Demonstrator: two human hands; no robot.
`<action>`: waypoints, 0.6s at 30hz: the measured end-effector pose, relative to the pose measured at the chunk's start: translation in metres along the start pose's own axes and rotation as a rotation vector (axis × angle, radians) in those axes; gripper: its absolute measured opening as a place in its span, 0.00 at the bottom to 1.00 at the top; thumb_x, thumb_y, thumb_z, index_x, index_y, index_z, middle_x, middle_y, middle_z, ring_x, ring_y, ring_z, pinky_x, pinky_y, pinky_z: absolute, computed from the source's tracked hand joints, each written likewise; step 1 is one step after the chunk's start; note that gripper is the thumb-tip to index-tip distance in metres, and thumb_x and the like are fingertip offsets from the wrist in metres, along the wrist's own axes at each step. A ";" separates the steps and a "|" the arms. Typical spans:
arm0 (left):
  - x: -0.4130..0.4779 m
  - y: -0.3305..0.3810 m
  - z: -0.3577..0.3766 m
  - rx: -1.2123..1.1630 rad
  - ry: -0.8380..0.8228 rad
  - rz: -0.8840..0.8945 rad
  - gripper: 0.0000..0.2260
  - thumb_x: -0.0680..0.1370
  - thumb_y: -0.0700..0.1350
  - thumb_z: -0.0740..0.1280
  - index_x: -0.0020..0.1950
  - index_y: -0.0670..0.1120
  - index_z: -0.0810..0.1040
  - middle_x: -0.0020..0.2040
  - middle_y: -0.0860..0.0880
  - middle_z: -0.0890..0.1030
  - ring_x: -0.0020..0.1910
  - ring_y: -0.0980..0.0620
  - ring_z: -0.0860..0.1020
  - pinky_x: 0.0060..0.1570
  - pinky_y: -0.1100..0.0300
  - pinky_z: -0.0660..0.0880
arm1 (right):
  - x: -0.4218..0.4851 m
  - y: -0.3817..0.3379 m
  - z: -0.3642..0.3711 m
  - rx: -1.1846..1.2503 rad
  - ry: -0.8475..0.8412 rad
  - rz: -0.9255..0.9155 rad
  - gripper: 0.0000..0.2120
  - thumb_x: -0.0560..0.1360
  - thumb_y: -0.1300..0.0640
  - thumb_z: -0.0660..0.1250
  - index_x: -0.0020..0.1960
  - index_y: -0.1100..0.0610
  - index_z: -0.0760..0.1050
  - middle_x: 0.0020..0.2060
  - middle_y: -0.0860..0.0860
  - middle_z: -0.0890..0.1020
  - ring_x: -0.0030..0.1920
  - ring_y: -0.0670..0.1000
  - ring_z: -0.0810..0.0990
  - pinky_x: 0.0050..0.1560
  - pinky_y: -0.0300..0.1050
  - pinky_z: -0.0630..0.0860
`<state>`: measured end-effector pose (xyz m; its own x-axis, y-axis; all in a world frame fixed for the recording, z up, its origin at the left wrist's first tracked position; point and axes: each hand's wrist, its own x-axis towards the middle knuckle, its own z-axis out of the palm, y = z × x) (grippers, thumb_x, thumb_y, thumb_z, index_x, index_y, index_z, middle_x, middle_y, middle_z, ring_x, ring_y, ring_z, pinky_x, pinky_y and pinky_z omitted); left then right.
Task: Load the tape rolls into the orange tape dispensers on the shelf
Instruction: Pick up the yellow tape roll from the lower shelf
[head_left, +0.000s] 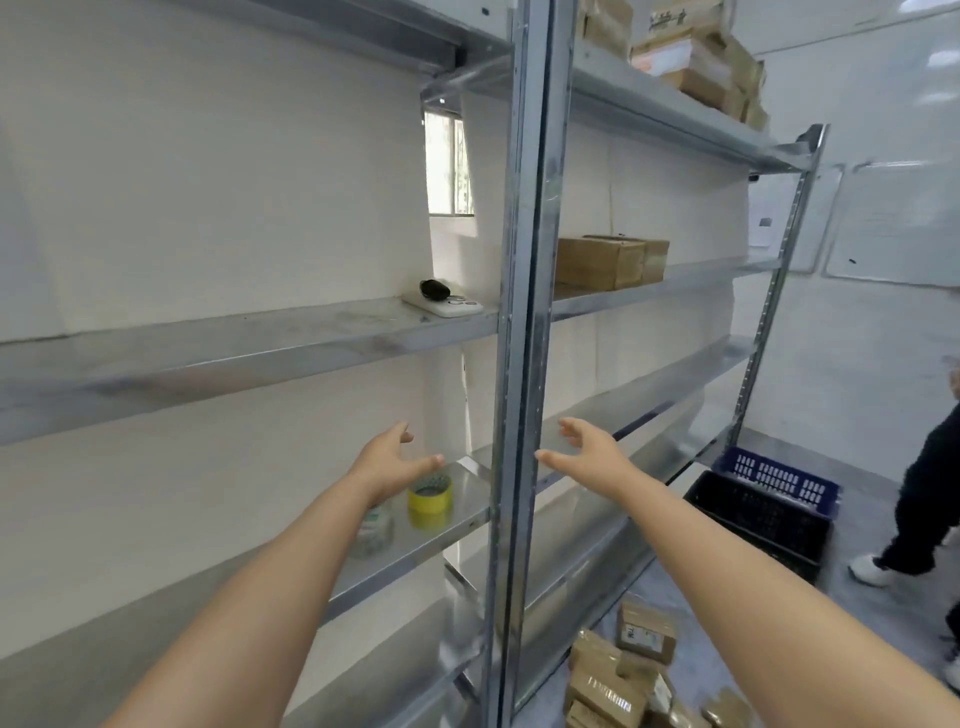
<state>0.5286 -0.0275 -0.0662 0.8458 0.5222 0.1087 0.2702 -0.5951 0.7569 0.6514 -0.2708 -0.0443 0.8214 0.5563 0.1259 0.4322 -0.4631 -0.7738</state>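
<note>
A yellow tape roll (430, 500) stands on the lower metal shelf (470, 486), near its right end. A clear tape roll (375, 530) sits to its left, partly hidden by my left forearm. My left hand (388, 457) hovers just above the yellow roll, fingers spread and empty. My right hand (587, 451) is stretched out in front of the shelf upright (519, 364), fingers apart, holding nothing. No orange tape dispenser is in view.
A white scale with a black object (441, 301) rests on the middle shelf. Cardboard boxes (610, 262) sit on the right bay's shelves. More boxes (634, 675) lie on the floor, near a black crate (763, 519) and blue crate (779, 475). A person (924, 499) stands at right.
</note>
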 end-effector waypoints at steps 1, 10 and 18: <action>0.002 0.001 0.006 -0.006 0.012 -0.011 0.40 0.71 0.54 0.72 0.75 0.42 0.56 0.72 0.45 0.68 0.70 0.46 0.68 0.65 0.55 0.65 | 0.007 0.004 -0.003 0.003 -0.015 -0.015 0.33 0.72 0.49 0.70 0.72 0.55 0.60 0.69 0.54 0.69 0.69 0.54 0.67 0.66 0.51 0.67; 0.025 -0.007 0.022 0.055 0.078 -0.111 0.40 0.71 0.53 0.72 0.76 0.43 0.55 0.72 0.44 0.68 0.66 0.44 0.72 0.66 0.54 0.68 | 0.072 0.030 0.017 0.056 -0.167 -0.082 0.35 0.71 0.49 0.70 0.73 0.56 0.59 0.71 0.55 0.68 0.70 0.55 0.66 0.67 0.50 0.66; 0.062 -0.044 0.040 -0.004 0.101 -0.213 0.40 0.71 0.51 0.73 0.76 0.43 0.56 0.71 0.43 0.68 0.64 0.44 0.75 0.64 0.49 0.71 | 0.133 0.047 0.058 0.018 -0.284 -0.118 0.36 0.69 0.48 0.72 0.71 0.56 0.61 0.69 0.54 0.70 0.68 0.53 0.69 0.66 0.47 0.67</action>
<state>0.5877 0.0065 -0.1181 0.7194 0.6945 0.0103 0.4356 -0.4626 0.7722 0.7592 -0.1780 -0.0997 0.6280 0.7772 0.0387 0.5096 -0.3731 -0.7753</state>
